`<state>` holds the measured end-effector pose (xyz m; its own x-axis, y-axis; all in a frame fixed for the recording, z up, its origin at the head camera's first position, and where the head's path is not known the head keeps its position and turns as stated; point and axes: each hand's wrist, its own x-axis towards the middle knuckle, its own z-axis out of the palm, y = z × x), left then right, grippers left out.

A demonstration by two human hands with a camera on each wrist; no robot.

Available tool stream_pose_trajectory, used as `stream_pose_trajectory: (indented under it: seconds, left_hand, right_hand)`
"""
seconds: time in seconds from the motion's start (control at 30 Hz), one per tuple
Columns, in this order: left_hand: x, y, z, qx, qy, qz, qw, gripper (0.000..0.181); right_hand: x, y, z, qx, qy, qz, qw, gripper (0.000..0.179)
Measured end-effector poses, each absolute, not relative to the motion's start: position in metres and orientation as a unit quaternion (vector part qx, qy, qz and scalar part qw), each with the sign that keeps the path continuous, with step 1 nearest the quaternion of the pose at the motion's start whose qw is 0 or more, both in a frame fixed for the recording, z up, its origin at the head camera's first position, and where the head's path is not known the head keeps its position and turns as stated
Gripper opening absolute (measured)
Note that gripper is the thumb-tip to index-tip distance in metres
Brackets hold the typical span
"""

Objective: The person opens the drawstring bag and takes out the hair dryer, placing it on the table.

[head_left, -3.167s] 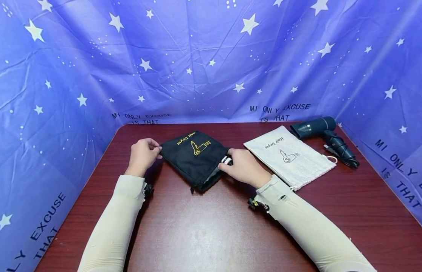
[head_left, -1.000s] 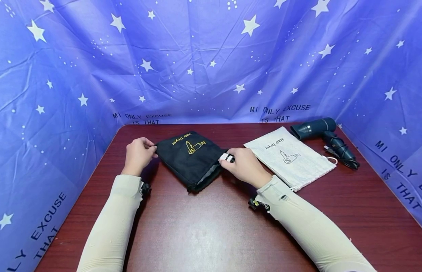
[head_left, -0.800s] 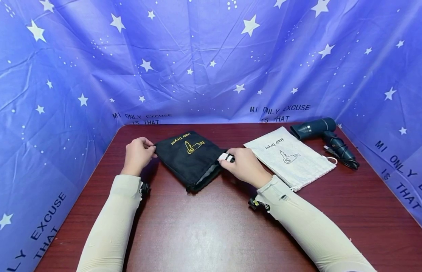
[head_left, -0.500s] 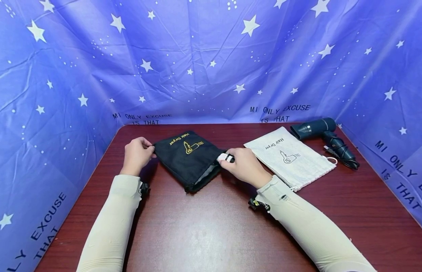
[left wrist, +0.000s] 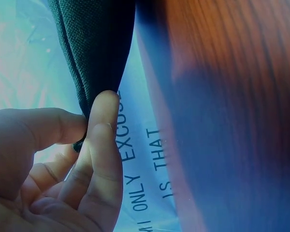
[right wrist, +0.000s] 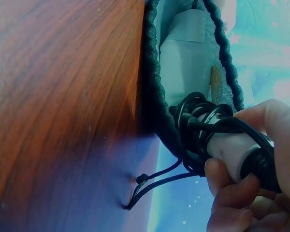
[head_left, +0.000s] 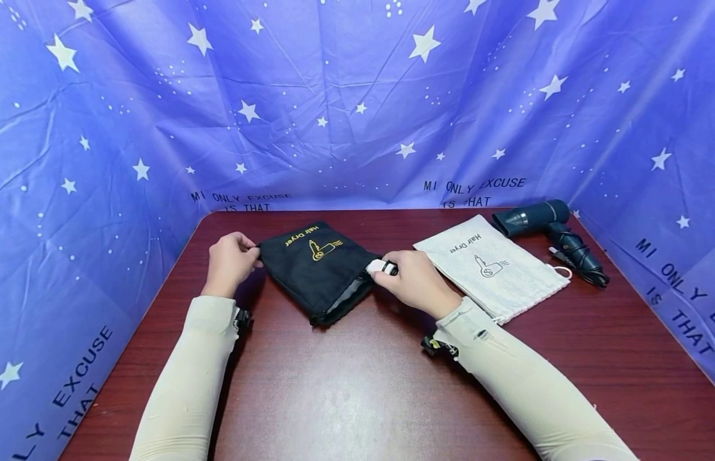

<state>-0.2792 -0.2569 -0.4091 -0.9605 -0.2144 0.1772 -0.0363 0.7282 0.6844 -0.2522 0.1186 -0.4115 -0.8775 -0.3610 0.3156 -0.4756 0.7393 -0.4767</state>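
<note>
A black drawstring bag (head_left: 302,275) printed "Hair Dryer" in yellow is stretched between both hands. At its far left corner, my left hand (head_left: 229,264) pinches the cloth between thumb and fingertips; the left wrist view shows the pinched black cloth (left wrist: 96,43) close up. My right hand (head_left: 416,278) grips the handle of a white hair dryer (right wrist: 183,67) at the bag's mouth. The dryer's body lies inside the bag, seen through the gaping mouth in the right wrist view. A black power cord (right wrist: 203,121) is coiled round the handle, and a drawstring (right wrist: 157,186) dangles below.
To the right, a white drawstring bag (head_left: 490,269) with the same print lies flat. Beyond it is a dark hair dryer (head_left: 533,218) with its cord wrapped round the handle. A blue star-patterned curtain (head_left: 334,128) encloses the reddish-brown table (head_left: 334,384) at the back and sides.
My left hand has drawn the black bag a little to the left. More of the white handle shows at the bag's mouth, while my right hand has stayed nearly in place.
</note>
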Motion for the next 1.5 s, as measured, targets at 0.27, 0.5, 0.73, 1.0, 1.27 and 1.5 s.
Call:
stream_pose_trajectory:
  seconds: [0.27,0.5,0.73,1.0,1.27,1.5]
  left_hand:
    - [-0.2795,-0.2564,-0.4069,0.068,-0.921,-0.364,0.125,0.007]
    - [-0.2785,-0.2573,-0.4068,0.071,-0.921,-0.363,0.126,0.008]
    - [-0.2773,-0.2598,-0.4073,0.077,-0.92,-0.364,0.125,0.008]
    - [-0.2769,-0.2604,-0.4084,0.076,-0.917,-0.372,0.125,0.008]
    - [-0.2774,-0.2601,-0.4084,0.074,-0.917,-0.37,0.126,0.008]
    - [-0.2774,-0.2605,-0.4079,0.074,-0.917,-0.372,0.126,0.008]
  right_hand:
    - [-0.2513,0.1202,-0.4082,0.227,-0.927,0.282,0.096,0.018]
    - [-0.2513,0.1207,-0.4075,0.227,-0.927,0.285,0.093,0.018]
    - [-0.2525,0.1202,-0.4081,0.229,-0.926,0.283,0.095,0.018]
    - [-0.2529,0.1208,-0.4079,0.229,-0.928,0.281,0.09,0.02]
    - [-0.2544,0.1231,-0.407,0.229,-0.928,0.278,0.093,0.021]
    - [-0.2546,0.1244,-0.4066,0.233,-0.928,0.274,0.097,0.021]
